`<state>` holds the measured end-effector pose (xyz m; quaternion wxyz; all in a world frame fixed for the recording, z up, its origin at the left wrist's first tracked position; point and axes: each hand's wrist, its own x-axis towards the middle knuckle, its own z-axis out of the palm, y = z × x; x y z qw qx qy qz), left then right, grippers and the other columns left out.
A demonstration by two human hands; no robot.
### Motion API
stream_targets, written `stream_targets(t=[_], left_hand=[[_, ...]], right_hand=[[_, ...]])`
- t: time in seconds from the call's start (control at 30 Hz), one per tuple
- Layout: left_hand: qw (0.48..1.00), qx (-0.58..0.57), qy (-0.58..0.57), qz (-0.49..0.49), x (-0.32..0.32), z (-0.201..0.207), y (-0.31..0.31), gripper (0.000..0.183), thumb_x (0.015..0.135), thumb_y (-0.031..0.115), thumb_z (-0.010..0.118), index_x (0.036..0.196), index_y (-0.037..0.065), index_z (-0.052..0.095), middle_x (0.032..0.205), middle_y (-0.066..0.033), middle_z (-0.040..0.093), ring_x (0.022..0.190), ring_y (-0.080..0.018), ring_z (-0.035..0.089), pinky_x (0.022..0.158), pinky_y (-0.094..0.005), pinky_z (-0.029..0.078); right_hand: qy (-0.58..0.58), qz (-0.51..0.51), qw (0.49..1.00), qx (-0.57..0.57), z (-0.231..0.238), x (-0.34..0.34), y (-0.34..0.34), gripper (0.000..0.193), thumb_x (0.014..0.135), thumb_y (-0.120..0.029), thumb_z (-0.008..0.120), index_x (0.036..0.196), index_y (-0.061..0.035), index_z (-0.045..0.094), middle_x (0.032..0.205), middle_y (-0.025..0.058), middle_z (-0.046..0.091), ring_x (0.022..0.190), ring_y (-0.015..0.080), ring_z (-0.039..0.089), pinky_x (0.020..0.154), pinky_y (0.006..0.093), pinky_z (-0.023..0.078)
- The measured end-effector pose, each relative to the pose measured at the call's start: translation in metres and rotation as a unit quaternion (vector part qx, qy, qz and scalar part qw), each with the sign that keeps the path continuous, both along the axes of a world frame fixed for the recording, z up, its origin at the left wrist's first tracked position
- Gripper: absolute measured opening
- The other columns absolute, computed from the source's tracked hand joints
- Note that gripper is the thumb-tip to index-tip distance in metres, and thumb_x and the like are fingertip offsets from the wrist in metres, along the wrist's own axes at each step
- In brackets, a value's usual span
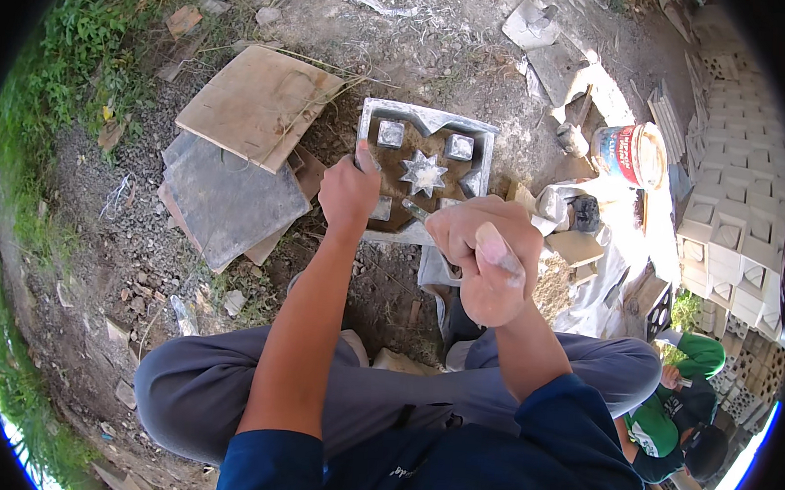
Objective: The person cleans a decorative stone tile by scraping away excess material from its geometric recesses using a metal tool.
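A grey square mould (430,114) lies on the ground in front of my crossed legs. Inside it stand a pale star-shaped block (425,174) and several small square blocks, two of them at the far corners. My left hand (351,188) is closed over the mould's left wall, thumb along the rim. Over the near right part of the mould, my right hand (490,254) is curled into a fist around a slim tool (415,210). Only the tool's dull greenish end shows, pointing at the mould's inside; its kind is hidden. The fist also covers the near right corner.
Left of the mould, a tan board (254,100) lies over grey slabs (235,192). A paint bucket (624,155) lies at the right, near white plastic sheeting (618,257). Pale hollow blocks (737,192) are stacked at the far right. Another person (677,411) sits at the lower right.
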<state>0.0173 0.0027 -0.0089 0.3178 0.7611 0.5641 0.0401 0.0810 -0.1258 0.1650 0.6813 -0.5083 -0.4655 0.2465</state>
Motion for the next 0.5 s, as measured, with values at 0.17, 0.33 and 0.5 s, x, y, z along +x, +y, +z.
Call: stream_targets(t=[0.17,0.33,0.5], left_hand=[[1.000,-0.005,-0.001,-0.004,-0.001,0.003,0.001,0.063,0.101,0.050,0.035,0.090,0.001,0.073,0.086,-0.0251,0.070,0.086,-0.0450,0.067,0.079,-0.0522,0.054],[1.000,0.019,-0.002,-0.001,-0.002,-0.001,-0.003,0.063,0.101,0.049,0.035,0.088,0.001,0.073,0.086,-0.0246,0.070,0.085,-0.0445,0.068,0.078,-0.0521,0.054],[1.000,0.003,0.008,0.001,-0.001,0.005,0.000,0.063,0.101,0.050,0.035,0.087,0.001,0.072,0.085,-0.0245,0.070,0.085,-0.0440,0.068,0.077,-0.0523,0.054]], right_hand=[[0.013,0.031,0.999,-0.010,-0.015,0.010,0.013,0.054,0.100,-0.034,0.043,0.057,-0.0058,0.025,0.051,0.0026,0.026,0.043,0.0171,0.024,0.044,0.0316,0.017],[0.010,0.048,0.999,0.015,0.003,0.004,0.002,0.052,0.098,-0.033,0.043,0.059,-0.0050,0.022,0.052,0.0020,0.023,0.044,0.0169,0.024,0.044,0.0308,0.018],[0.000,0.117,0.993,-0.027,0.007,0.019,-0.001,0.058,0.100,-0.041,0.039,0.057,-0.0060,0.023,0.050,0.0027,0.025,0.041,0.0182,0.026,0.042,0.0317,0.019]])
